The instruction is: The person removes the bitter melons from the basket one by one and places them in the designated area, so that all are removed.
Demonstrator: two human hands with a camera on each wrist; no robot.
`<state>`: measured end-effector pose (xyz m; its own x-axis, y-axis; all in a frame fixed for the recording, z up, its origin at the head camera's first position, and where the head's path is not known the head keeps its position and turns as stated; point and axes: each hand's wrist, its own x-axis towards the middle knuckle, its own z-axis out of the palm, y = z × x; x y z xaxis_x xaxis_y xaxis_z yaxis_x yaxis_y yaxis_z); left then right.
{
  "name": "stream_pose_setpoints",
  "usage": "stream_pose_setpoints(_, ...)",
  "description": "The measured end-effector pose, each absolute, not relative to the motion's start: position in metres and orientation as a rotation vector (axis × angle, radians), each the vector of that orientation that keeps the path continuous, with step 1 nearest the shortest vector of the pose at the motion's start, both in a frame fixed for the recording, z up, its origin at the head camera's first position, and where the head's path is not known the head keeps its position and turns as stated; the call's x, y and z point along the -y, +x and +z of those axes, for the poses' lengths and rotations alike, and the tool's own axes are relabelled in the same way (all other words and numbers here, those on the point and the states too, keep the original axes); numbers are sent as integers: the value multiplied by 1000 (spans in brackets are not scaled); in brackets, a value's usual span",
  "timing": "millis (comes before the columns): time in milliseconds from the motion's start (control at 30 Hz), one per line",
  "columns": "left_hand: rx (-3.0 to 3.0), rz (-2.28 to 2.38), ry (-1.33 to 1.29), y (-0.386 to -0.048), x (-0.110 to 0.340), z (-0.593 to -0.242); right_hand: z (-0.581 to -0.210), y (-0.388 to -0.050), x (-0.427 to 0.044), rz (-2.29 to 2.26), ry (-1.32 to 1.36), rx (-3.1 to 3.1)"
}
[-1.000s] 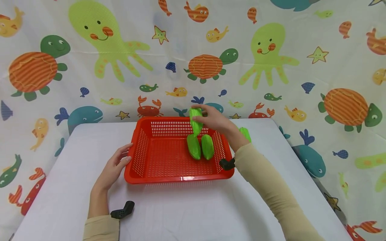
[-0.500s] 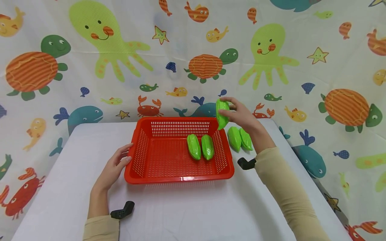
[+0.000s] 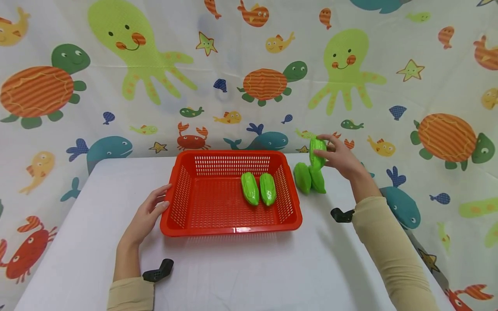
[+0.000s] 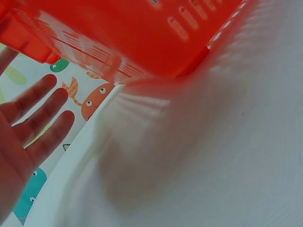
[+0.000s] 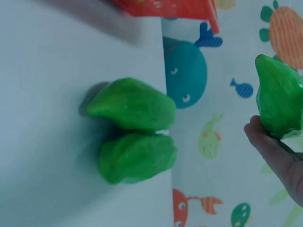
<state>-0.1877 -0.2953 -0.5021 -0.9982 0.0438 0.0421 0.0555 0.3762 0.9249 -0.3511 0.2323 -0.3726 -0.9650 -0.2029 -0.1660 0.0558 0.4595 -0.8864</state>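
Observation:
My right hand (image 3: 342, 157) pinches a green, ridged star fruit (image 3: 317, 153) between thumb and fingers, above the table's back right. In the right wrist view, this star fruit (image 5: 280, 97) shows its pointed tip, with fingers along its lower side. Below it, two more star fruits (image 3: 302, 178) lie side by side on the table, right of the red basket (image 3: 233, 231). Inside the basket, towards its right, lie another two star fruits (image 3: 250, 188). My left hand (image 3: 145, 214) touches the basket's left rim; in the left wrist view its fingers (image 4: 54, 132) look fairly straight.
The white table (image 3: 233, 272) carries the slatted basket near its middle. Behind it hangs a cloth (image 3: 233, 47) printed with sea animals. A black wrist camera (image 3: 158, 271) sits at my left wrist, another black camera (image 3: 342, 215) at my right.
My right hand has carried the star fruit from above the basket rightward, past the rim, to over the two on the table. My left hand has stayed at the rim.

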Motion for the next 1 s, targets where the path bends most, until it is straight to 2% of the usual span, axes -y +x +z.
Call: stream_pose_setpoints(1000,2597,-1767,-94,-189,297,-504,-448,-357,-312,-1576,142,-2253)
